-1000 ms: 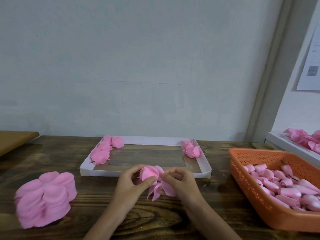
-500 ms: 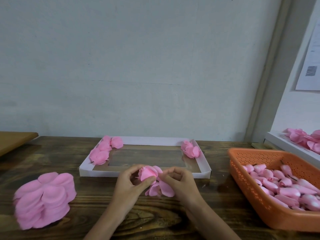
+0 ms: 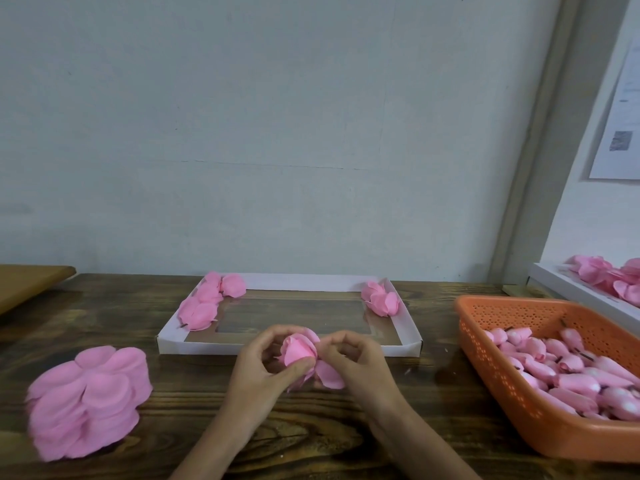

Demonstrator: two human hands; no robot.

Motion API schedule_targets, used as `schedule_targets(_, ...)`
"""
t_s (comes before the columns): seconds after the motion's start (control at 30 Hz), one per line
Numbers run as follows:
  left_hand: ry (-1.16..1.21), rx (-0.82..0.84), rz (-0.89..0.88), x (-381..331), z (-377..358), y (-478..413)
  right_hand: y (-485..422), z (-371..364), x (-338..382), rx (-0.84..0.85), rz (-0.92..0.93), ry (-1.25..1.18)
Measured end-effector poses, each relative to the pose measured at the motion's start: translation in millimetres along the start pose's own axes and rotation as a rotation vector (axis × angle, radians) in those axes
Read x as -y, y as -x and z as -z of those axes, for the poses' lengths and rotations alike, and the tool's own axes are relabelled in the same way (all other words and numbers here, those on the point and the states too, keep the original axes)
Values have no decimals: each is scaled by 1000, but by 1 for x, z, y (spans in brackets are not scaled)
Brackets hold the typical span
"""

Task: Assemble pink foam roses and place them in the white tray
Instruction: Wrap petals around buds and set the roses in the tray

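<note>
Holding: you have the half-made rose (image 3: 298,348) between both hands, low over the worktop (image 3: 415,410), dead centre in front of you.
Left hand: your left hand (image 3: 263,372) is curled round the rose, thumb below and fingers arched over the top. Likely a clamp so the wrapped layers don't spring open.
Right hand: your right hand (image 3: 356,362) has its fingers curled and pinches the petal foam on the rose's right side. It looks like it is pressing a layer in.
Rose look: soft matte pink with a tight rolled centre and thin rounded petals cupped round it. Stem hidden, can't tell.
Loose petals: a few petals (image 3: 330,374) hang below your right thumb, not yet folded up. So I judge this as mid-wrap, not finished.
White tray (image 3: 207,348): just beyond your knuckles, front wall close behind the rose. A short reach for the drop-off.
Finished roses: a row (image 3: 204,304) lies beyond your left hand along the tray's side. One more (image 3: 381,299) sits beyond your right hand in the far corner. The middle of the tray is bare.
Petal stack (image 3: 90,400): on the worktop, well out to the left of your left hand. Supply side for that hand, probably.
Orange basket (image 3: 502,375): to the right of your right hand, holding pink buds (image 3: 571,365). An easy grab for that hand.
Second tray (image 3: 568,289): beyond the basket, with more pink roses in it.
</note>
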State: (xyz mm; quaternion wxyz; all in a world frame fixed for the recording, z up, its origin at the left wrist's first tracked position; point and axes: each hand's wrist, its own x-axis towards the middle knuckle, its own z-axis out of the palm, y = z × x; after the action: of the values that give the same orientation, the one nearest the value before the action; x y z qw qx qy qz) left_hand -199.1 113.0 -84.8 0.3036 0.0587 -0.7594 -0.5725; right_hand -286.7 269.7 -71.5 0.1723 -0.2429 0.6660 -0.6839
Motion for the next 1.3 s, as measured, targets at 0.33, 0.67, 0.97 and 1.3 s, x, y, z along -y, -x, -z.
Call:
schedule_targets(0.33, 18, -1, -93, 0, 1, -2, 0, 0, 1, 57, 106, 26)
schedule_targets(0.67, 67, -29, -73, 9, 3, -5, -4, 3, -5, 112, 258, 163)
schedule_targets(0.97, -93, -17, -153, 7, 4, -5, -3, 7, -4, 267, 327, 190)
schedule_targets(1.3, -222, -40, -226, 9, 0, 2, -4, 6, -3, 325, 292, 100)
